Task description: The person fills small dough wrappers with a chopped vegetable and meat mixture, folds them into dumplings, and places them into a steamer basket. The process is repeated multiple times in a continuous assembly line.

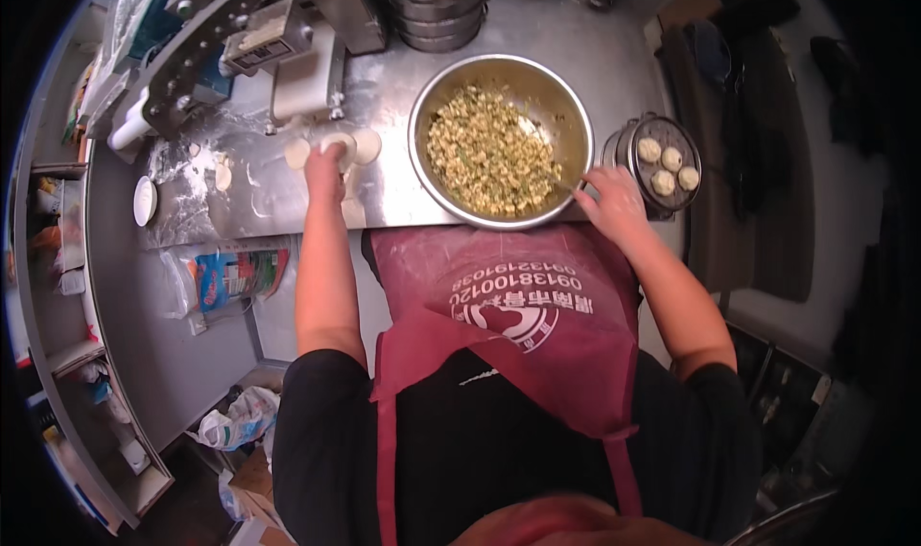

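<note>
On the steel table, left of the bowl, my left hand (328,170) has its fingers closed on a pale round dough wrapper (340,143). Another dough wrapper (366,146) lies just to its right, and a third (297,153) to its left. A wide steel bowl (418,167) holds chopped yellow-green filling (489,148). At the bowl's right rim my right hand (616,201) is closed, its fingertips round a thin thing reaching toward the filling; its kind is hard to make out. Beside that hand stands a round steamer tray (664,130) with several white filled buns (662,182).
A dough machine (305,81) stands at the back left, with flour (192,201) dusted over the table near it. A small white dish (145,201) sits at the left edge. Stacked steamers (436,13) rise at the back. Shelves (59,258) line the far left.
</note>
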`<state>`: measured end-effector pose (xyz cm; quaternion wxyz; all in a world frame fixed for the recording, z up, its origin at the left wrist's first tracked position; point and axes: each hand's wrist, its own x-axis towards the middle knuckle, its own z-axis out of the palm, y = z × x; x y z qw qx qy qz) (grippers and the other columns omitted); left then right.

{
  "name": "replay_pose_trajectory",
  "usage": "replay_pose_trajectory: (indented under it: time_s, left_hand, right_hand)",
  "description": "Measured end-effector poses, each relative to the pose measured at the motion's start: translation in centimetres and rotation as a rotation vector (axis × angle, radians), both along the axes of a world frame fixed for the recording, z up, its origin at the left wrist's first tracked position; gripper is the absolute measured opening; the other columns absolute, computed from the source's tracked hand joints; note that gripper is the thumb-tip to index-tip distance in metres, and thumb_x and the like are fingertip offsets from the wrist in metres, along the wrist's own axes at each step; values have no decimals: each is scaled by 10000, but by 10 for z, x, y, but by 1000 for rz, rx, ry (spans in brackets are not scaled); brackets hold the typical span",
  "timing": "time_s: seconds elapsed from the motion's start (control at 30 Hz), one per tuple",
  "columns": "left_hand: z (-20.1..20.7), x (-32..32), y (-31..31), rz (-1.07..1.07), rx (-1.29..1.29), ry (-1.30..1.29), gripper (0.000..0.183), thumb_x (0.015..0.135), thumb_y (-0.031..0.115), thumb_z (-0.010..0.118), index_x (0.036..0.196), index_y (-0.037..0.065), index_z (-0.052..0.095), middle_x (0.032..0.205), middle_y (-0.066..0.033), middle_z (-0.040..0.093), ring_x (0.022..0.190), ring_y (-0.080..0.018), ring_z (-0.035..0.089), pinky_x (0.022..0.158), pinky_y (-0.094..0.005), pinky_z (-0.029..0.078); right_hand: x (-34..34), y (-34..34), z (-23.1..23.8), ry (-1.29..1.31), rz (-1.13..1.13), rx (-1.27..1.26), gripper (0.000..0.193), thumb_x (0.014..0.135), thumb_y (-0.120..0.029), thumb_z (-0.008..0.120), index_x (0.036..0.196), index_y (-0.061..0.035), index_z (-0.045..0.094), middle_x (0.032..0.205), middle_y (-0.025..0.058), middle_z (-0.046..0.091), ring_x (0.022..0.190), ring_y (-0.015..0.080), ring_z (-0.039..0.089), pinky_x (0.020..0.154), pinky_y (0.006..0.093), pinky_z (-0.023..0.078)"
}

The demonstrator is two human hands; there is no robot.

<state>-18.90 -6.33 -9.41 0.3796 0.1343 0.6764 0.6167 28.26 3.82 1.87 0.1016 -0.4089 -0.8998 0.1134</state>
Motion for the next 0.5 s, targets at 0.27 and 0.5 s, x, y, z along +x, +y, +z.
replay_pose_trajectory:
  time_s: [0.27,0.5]
  left_hand:
    - [22,47,-4,166,288,-695,334,951,32,477,1266,-73,440,1252,-219,546,1121,-346,584,979,-458,499]
    - [62,102,0,252,310,-855,449,922,33,368,1356,-82,352,1296,-278,489,1178,-412,519,1032,-530,425]
  right_hand:
    - [-56,23,-29,-522,139,-95,153,791,-152,597,893,-102,698,915,100,685,963,296,609,835,412,470]
    - [-75,87,-29,-356,-33,-190,194,819,-91,528,840,-4,700,930,217,674,896,351,669,804,420,546]
